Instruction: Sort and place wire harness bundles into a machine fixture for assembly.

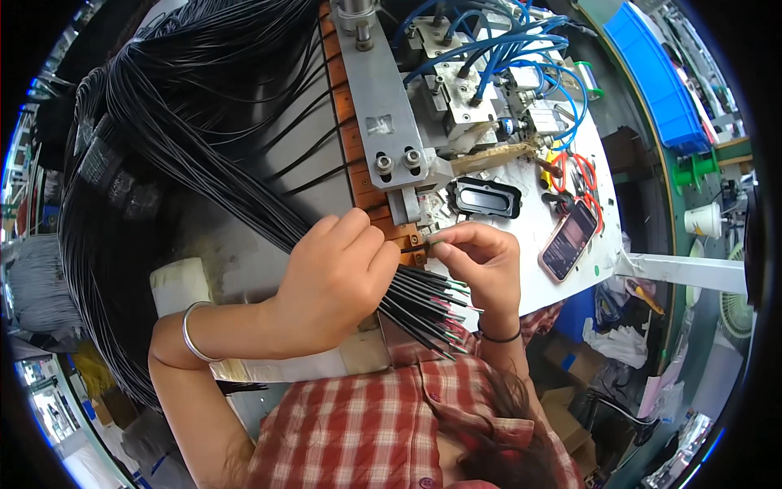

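A short length of thin black cable point(414, 249) lies across the end block of an orange-brown fixture row point(358, 175). To its left, my left hand point(338, 273) is closed with curled fingers around that cable, the grip itself partly hidden by the knuckles. My right hand point(485, 261) pinches the cable's tip between thumb and fingertips at the block's right side. Below both hands, the stripped ends of a thick bundle of black cables point(415, 306) fan out, showing green, pink and white wire tips. Just above sits a grey metal press plate point(383, 106) with bolts.
Blue air hoses point(489, 65) run over metal cylinders at the back. A black rectangular tray point(486, 198), a phone point(568, 240) and red-handled pliers point(588, 183) lie on the white table. More black cable point(147, 98) heaps at left; a blue bin point(656, 77) stands at right.
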